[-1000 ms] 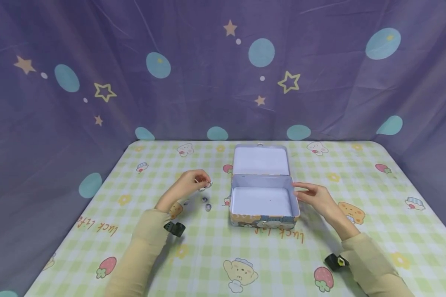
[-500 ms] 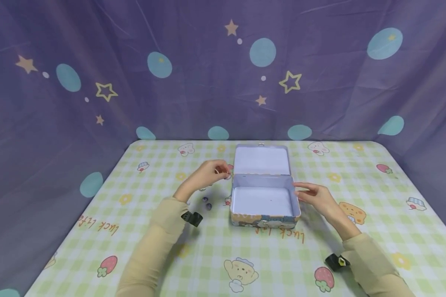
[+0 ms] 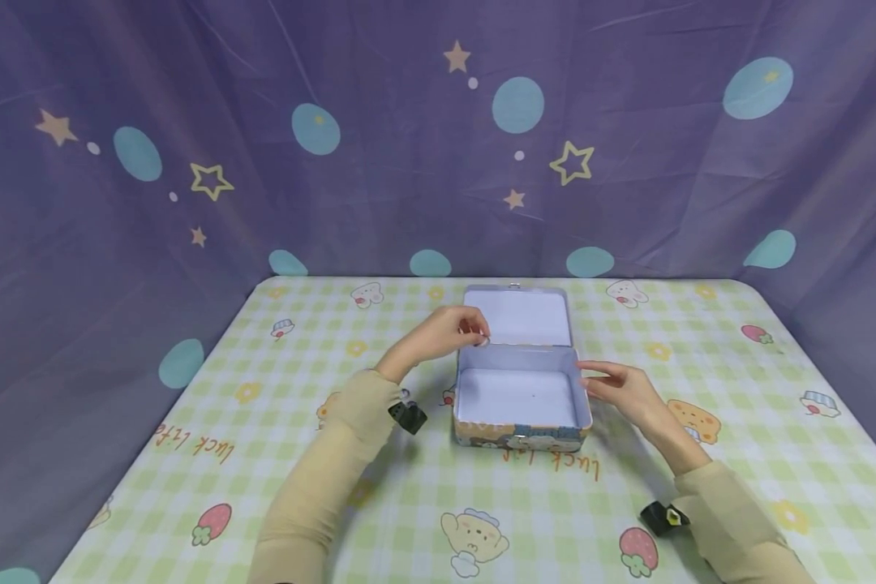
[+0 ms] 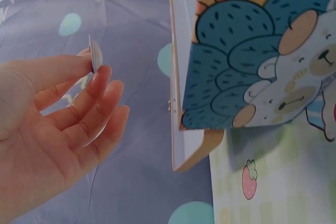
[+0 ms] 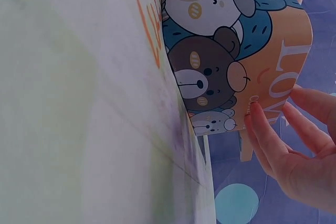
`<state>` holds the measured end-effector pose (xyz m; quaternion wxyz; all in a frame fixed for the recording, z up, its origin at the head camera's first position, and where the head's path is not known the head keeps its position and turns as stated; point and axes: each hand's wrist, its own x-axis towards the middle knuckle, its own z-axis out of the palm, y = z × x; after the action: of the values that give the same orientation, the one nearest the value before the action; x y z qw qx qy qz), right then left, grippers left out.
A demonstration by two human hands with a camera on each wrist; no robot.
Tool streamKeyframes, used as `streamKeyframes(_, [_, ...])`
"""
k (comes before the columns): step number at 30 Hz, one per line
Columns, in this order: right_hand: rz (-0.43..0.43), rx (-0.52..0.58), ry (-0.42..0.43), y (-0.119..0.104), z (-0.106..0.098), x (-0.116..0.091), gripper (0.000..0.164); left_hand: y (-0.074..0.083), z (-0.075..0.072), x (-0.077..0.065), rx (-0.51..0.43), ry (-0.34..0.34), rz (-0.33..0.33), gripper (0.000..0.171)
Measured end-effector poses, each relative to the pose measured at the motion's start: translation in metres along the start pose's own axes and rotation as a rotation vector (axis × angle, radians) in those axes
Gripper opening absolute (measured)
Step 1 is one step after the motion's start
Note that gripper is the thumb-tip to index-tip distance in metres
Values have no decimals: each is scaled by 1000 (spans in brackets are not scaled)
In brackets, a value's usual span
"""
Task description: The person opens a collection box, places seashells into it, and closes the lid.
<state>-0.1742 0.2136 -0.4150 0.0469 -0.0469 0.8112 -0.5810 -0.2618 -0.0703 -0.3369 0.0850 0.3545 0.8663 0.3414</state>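
Observation:
A hinged tin box (image 3: 518,439) with a cartoon bear print stands with its lid (image 3: 529,315) folded back and its white inside facing up. Between thumb and fingertips, my left hand (image 3: 441,334) pinches a small thin pale disc (image 4: 96,54), seen nearly edge-on in the left wrist view. In the head view that hand overlaps the lid near the box's back left corner. My right hand (image 3: 631,397) holds the box's right wall, its fingertips at the rim (image 5: 290,92) and outer side. Inside the box, a white floor (image 3: 514,397) shows.
A small dark round piece (image 3: 405,394) peeks out beside the left wrist; the left arm hides that stretch of cloth. A checked tablecloth (image 3: 380,519) with printed pictures covers the table. Behind hangs a purple patterned curtain (image 3: 394,195).
My left hand has moved right from beside the small round pieces to the box's back left, carrying the pale disc. My right hand has stayed at the box's right wall.

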Motion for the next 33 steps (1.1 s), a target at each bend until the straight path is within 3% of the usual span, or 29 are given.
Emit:
streamKeyframes(11, [14,-2,-4,-1,-2,-1,49,12,12,24,63,-154,-15,5])
streamKeyframes(17, [11,13,-5,-1,-1,-1,49,16,18,33,141,-225,-22,4])
streamKeyframes(24, [9,18,-6,-1,-1,0,50,20,19,42,231,-255,-17,5])
streamKeyframes(33, [6,21,-8,0,-1,0,49,24,25,49,239,-276,-8,5])
